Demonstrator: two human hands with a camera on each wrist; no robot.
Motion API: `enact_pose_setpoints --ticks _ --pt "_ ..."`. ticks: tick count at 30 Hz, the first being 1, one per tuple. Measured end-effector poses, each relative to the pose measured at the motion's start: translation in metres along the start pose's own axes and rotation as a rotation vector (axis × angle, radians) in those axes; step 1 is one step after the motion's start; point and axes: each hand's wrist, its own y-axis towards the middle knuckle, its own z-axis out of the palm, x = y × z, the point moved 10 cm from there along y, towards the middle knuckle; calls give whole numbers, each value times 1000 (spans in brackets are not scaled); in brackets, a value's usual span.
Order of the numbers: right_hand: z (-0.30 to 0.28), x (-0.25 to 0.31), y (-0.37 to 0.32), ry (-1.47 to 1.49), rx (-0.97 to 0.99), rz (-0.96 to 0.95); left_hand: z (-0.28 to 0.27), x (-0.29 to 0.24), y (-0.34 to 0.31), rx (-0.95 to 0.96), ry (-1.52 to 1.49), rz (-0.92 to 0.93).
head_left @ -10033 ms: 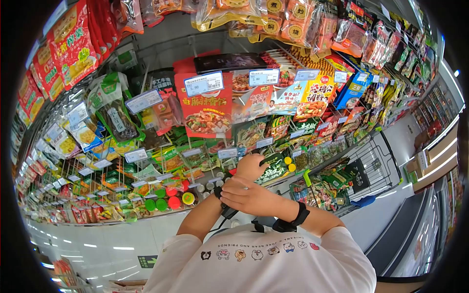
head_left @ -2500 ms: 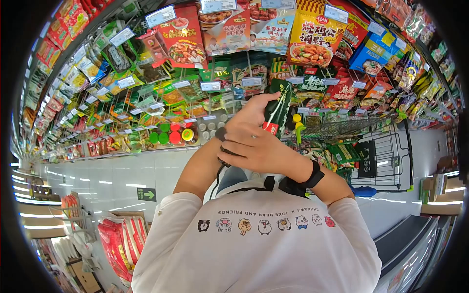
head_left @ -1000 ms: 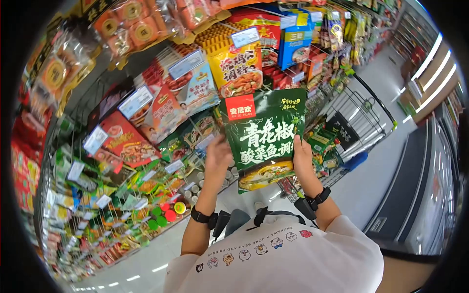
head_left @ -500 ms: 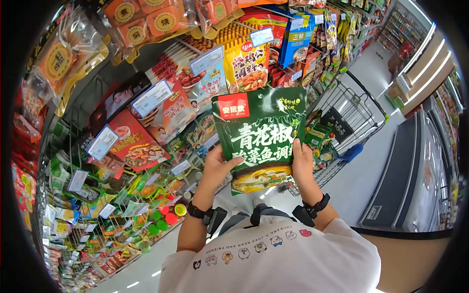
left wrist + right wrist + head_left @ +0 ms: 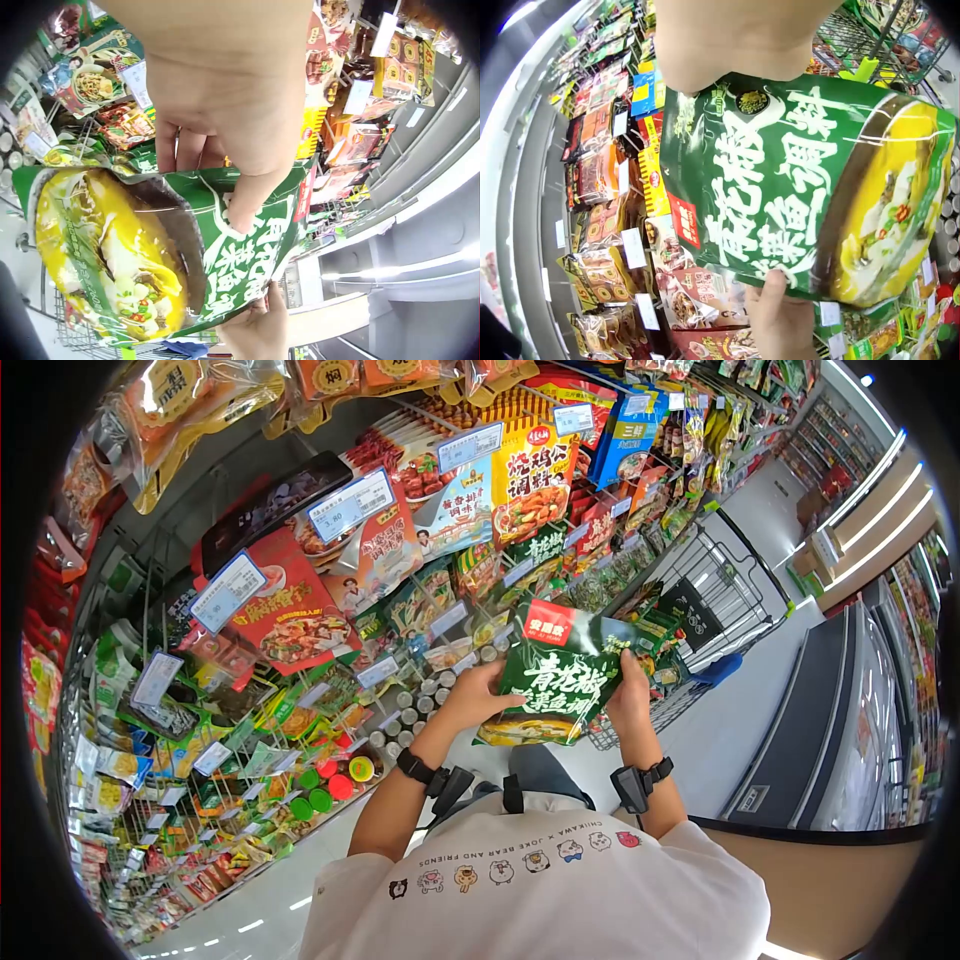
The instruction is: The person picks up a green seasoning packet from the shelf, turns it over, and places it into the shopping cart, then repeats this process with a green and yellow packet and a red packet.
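A green seasoning pouch with a red label and white characters is held at chest height between both hands, front toward the head camera. My left hand grips its left edge, thumb on the front and fingers behind. On the opposite edge, my right hand pinches the pouch with the thumb up. In the left wrist view the thumb of the left hand presses on the pouch beside the characters. The right wrist view shows the pouch below the right hand.
Shelves of hanging packets, among them a red pouch and a yellow pouch, run along the left and front. A shopping cart with green packets stands at the right, near a dark freezer case. Jars line the low shelf.
The left hand came to the pouch after being off it a second ago. Since half a second ago, the pouch has been lowered and tilted, its top leaning right and away.
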Motion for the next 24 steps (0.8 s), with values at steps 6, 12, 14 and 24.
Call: enact_pose_setpoints --ticks 6,12,14,24 --pt "-3 -38 42 -24 27 96 -9 46 15 -42 -128 -66" --pt "6 -59 112 7 169 165 -36 63 48 -325 -148 70" --pt "17 -61 134 1 263 218 -50 42 59 -424 -89 68" --pt "41 -64 202 -89 464 376 -76 -3 98 -488 -73 81"
